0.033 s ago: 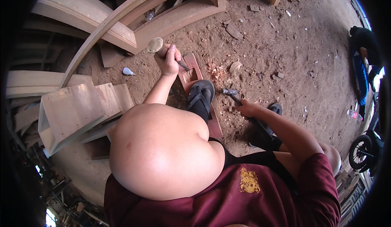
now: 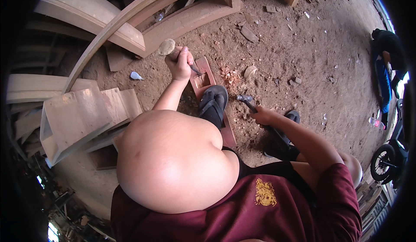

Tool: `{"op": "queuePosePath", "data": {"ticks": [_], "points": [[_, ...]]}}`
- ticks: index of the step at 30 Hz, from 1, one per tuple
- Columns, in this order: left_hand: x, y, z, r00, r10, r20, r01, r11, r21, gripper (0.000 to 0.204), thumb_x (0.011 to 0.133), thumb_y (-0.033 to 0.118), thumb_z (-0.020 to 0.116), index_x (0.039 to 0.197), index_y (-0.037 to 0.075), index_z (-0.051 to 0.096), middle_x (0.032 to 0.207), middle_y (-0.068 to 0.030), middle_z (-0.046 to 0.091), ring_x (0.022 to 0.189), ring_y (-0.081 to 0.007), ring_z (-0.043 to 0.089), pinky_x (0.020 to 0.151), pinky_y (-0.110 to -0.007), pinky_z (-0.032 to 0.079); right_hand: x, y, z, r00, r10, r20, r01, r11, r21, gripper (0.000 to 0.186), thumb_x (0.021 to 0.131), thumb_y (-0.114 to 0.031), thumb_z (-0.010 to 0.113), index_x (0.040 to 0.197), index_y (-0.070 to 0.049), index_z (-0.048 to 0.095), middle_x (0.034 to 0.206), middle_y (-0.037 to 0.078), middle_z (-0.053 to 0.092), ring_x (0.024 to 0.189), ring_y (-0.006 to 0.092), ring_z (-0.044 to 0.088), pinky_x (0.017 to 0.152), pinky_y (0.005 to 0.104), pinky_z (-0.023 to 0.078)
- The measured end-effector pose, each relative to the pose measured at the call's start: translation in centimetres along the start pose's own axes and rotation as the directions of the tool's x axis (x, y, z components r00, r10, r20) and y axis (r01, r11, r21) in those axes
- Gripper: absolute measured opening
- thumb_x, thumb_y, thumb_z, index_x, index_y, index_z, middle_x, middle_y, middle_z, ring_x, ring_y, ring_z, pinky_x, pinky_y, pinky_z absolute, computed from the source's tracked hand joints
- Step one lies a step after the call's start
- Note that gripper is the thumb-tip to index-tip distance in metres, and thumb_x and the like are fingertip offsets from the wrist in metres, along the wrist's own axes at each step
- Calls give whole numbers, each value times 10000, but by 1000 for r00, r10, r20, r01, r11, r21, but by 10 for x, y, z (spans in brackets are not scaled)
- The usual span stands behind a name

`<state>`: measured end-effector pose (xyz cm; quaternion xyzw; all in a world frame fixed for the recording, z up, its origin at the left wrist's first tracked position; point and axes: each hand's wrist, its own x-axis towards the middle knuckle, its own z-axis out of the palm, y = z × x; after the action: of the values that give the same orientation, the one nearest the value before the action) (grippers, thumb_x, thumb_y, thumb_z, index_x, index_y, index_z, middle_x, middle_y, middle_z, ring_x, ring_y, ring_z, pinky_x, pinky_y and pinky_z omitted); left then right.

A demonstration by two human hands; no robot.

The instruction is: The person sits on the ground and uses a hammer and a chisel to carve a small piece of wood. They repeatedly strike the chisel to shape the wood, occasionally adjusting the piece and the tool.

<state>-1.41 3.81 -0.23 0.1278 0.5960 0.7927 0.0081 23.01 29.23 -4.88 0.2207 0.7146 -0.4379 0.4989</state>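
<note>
My left hand (image 2: 181, 65) is closed round the handle of a chisel (image 2: 166, 47). The chisel leans, its blade meeting the cut recess in a reddish wooden board (image 2: 206, 70) on the ground. My sandaled foot (image 2: 214, 101) rests on this board, covering its middle. To the right, my right hand (image 2: 262, 116) grips a hammer (image 2: 245, 98) by its dark handle. The hammer's metal head is low beside the foot, apart from the chisel.
Wood shavings (image 2: 229, 75) lie beside the board on the dirt floor. Curved wooden frames (image 2: 186, 27) and stacked timber pieces (image 2: 78, 112) stand at left. A small white bottle (image 2: 136, 75) lies nearby. At far right are another person (image 2: 385, 42) and a motorcycle wheel (image 2: 382, 162).
</note>
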Motion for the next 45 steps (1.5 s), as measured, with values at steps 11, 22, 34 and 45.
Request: {"op": "queuePosePath", "data": {"ticks": [11,22,34,45], "points": [[-12,-17,14,989,-96,-109,108,988,109,192,915,41,623,735,41,556,553,3,527,448,-76,476,427,-261,364,-166,-160,-81,642,-583,-497,672,740,-1,389,1064,-345,467,1209,7,549,684,-5,529,566,102,526,536,290,479],[-18,-31,13,994,87,-73,-55,928,368,196,891,49,637,706,44,571,558,35,536,504,-65,511,476,-259,388,-157,-253,-39,666,-609,-430,290,743,-603,317,1029,-310,522,1035,3,569,818,247,664,736,372,670,736,516,524],[-16,-34,4,995,44,-93,-13,950,312,361,919,154,657,588,60,548,538,19,543,511,-67,500,473,-286,360,-217,-281,-52,86,-820,-566,846,360,-393,395,1050,-380,502,990,9,542,658,79,543,567,191,515,557,362,443],[-24,-31,7,1000,-10,-3,10,974,227,239,924,128,637,710,47,564,577,9,545,498,-87,509,467,-291,397,-211,-277,-61,314,-837,-449,586,543,-602,352,1024,-309,527,984,32,608,765,235,645,683,378,642,643,468,498]]}}
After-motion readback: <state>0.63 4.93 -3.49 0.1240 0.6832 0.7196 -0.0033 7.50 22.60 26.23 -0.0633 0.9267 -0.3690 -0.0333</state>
